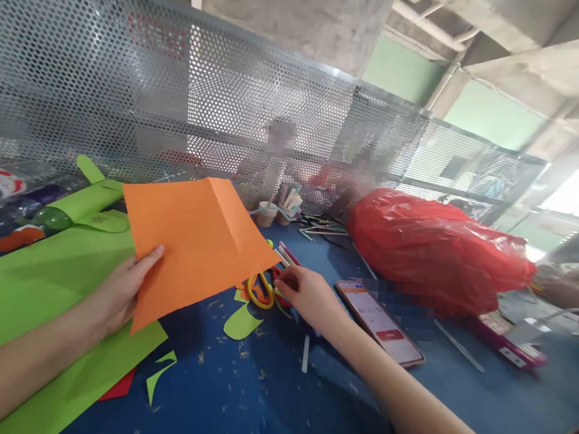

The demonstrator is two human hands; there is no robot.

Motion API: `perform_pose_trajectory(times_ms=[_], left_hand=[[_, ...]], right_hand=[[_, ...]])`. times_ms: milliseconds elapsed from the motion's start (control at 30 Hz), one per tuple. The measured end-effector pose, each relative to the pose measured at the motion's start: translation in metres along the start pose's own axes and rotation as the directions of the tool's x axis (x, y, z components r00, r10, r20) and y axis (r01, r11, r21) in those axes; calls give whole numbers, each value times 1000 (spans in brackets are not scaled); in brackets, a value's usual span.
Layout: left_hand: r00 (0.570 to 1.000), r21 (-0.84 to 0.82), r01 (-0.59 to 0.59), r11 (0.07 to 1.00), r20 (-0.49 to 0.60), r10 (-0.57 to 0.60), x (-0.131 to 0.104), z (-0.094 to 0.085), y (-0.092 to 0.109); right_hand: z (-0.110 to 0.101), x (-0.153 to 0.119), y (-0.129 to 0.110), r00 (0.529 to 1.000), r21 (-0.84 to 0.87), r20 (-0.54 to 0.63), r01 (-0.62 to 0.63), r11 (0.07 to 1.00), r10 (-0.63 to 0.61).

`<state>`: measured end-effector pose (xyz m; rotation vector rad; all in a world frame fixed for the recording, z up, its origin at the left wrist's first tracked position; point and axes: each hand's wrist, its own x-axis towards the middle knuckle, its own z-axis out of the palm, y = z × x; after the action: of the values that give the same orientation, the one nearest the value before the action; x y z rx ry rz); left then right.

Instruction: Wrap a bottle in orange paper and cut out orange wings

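Observation:
My left hand (126, 291) grips a sheet of orange paper (188, 236) by its lower left edge, thumb on top; the sheet has a crease near its right side. At the sheet's right corner is my right hand (306, 295), its fingers curled together beside a red handle loop (275, 274). Whether it pinches anything is hidden. Yellow-handled scissors (259, 291) lie just left of that hand, and several pens (287, 251) lie behind it. Below my left arm is a large green paper sheet (80, 261). A rounded green cutout (242, 321) lies between my hands.
On the left are plastic bottles (1, 187), one wrapped in green paper (83, 202). A phone (378, 324) lies right of my right hand. Behind it bulges a red plastic bag (422, 247). Cups (266, 214) stand before a perforated metal screen (258, 107). Another person's hand (571, 293) is far right.

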<state>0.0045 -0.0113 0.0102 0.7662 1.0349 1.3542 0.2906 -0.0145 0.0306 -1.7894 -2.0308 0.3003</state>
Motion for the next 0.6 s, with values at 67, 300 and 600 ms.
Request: perform_pose_trajectory(times_ms=[67, 300, 600], left_hand=[[1000, -19, 14, 1000, 22, -14, 0, -1, 2], [1000, -46, 22, 999, 13, -21, 2, -4, 0], [1000, -67, 27, 997, -3, -27, -1, 1, 3]], right_hand=[[2, 3, -4, 998, -104, 57, 17, 994, -11], [-5, 17, -9, 926, -252, 377, 122, 960, -19], [-23, 37, 4, 970, -296, 241, 107, 949, -34]])
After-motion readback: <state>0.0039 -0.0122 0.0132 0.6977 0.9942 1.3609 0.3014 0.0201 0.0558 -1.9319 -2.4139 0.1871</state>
